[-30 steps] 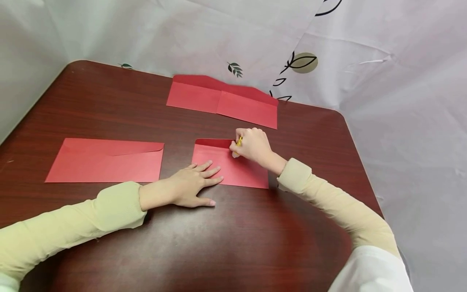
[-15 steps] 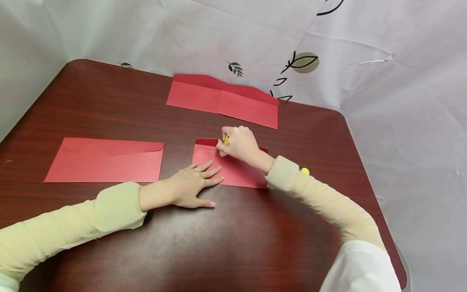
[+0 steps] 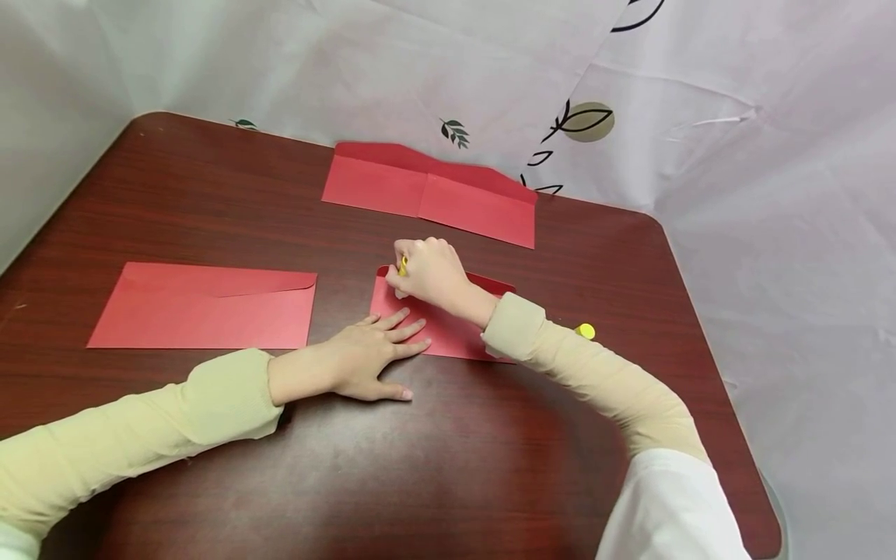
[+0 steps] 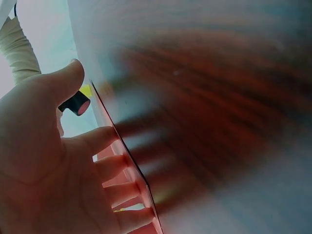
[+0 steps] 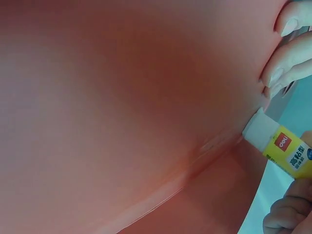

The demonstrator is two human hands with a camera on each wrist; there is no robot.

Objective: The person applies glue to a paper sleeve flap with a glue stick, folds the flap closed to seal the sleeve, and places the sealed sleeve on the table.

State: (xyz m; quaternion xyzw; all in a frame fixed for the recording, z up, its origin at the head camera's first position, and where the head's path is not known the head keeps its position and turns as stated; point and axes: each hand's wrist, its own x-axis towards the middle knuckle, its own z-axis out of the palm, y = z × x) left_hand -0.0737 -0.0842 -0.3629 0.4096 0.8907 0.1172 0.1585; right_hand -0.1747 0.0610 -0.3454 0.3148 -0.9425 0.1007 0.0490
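A red envelope (image 3: 462, 336) lies on the table with its flap unfolded toward the far side. My right hand (image 3: 435, 274) grips a yellow glue stick (image 5: 290, 151), whose white end touches the envelope along the flap's fold, near the left end. In the head view the fist covers most of the stick. With fingers spread, my left hand (image 3: 367, 359) rests on the envelope's near left corner, its thumb on the bare table. A small yellow-ended cap (image 3: 585, 331) lies right of the envelope, partly behind the right sleeve.
Another red envelope (image 3: 203, 307), flap folded down, lies on the left of the dark wooden table (image 3: 434, 467). Two overlapping red envelopes (image 3: 476, 208) with raised flaps lie at the far edge. A white patterned curtain (image 3: 350, 70) hangs behind the table.
My right hand has slid the glue stick leftward along the envelope's fold, uncovering the right part of the flap and the yellow-ended cap. My left hand has stayed in place.
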